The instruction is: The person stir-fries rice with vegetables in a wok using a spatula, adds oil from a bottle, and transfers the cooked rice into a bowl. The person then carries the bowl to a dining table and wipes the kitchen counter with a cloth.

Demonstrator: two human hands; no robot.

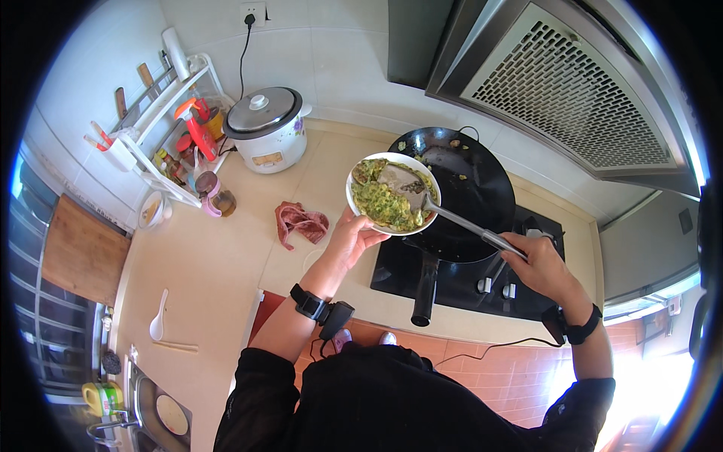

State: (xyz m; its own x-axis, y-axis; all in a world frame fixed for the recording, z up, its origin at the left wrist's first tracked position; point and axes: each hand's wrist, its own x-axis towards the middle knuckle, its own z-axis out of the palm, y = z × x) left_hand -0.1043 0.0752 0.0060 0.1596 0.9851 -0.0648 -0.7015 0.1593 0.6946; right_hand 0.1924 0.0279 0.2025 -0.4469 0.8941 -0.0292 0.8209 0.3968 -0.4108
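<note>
My left hand (351,237) grips the near-left rim of a white bowl (379,227), held up at the left edge of a black wok (480,192). Green-and-yellow cooked egg pieces (384,198) fill much of the bowl. In my right hand (539,263) is the grey handle of a metal spatula (463,221); its blade lies inside the bowl, against the food. A few food scraps (455,143) cling to the wok's inner wall. The wok sits on a black gas stove (390,271), its handle (425,294) towards me.
Left of the stove lies a crumpled reddish cloth (302,222). Behind it stand a rice cooker (265,130), a white rack (164,118) of bottles and a lidded jug (217,195). A white spoon (160,316) and chopsticks (175,346) lie near the sink (148,395). A range hood (570,101) overhangs the right.
</note>
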